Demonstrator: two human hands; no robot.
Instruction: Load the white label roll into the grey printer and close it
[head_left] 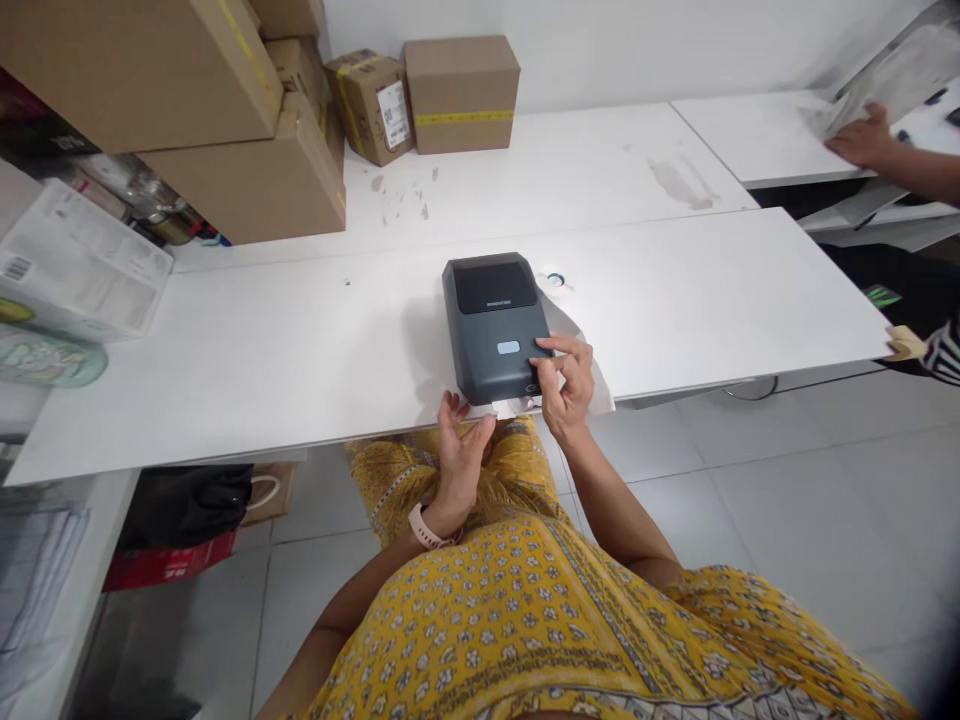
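The room has a white wall [615,50] and a long, smooth white table [300,340], with brown cardboard boxes [461,90] on its far left part. In the head view, a dark blue-grey, box-shaped machine with a shiny black top panel [480,350] sits flat at the table's near edge, around the middle.

It looks hard and stiff, probably not too heavy for two hands. Its smooth skin may be a bit slippery, and the shiny panel could scratch. The best place to hold it is low on the left and right sides. A small white paper piece [504,408] sticks out at its near end; that looks thin and easy to tear.

The left hand [461,450] is by the near left corner, palm partly up, with thumb and fingers spread wide. The right hand [566,385] bends its fingers over the near right side, fingertips touching the machine. I cannot tell if it grips anything.
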